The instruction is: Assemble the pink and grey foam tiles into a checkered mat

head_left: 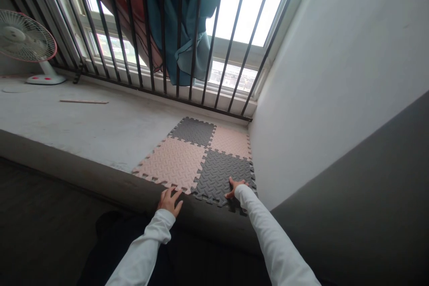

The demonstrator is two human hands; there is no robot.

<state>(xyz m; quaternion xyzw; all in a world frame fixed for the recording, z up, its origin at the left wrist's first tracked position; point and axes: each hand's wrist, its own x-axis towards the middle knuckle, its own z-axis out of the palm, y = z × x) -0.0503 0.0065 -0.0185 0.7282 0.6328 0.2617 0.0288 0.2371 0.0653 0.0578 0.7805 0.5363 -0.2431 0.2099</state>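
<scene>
Two pink and two dark grey foam puzzle mats lie joined in a checkered square on a raised ledge. My left hand [170,200] is at the front edge of the near pink foam mat [176,161], fingers apart and the fingertips at its rim. On the near grey foam mat [223,172] rests my right hand [235,187], its fingers spread and pressing near the right side. Behind them are the far grey foam mat [193,131] and the far pink foam mat [230,140]. The near grey mat's front teeth reach past the ledge's edge.
A white wall [321,76] rises along the mats' right side. Black railings [179,31] and curtains [194,49] stand behind the ledge [83,129]. At the far left are a fan [47,71] and a thin stick [83,102]. The ledge drops to a dark floor.
</scene>
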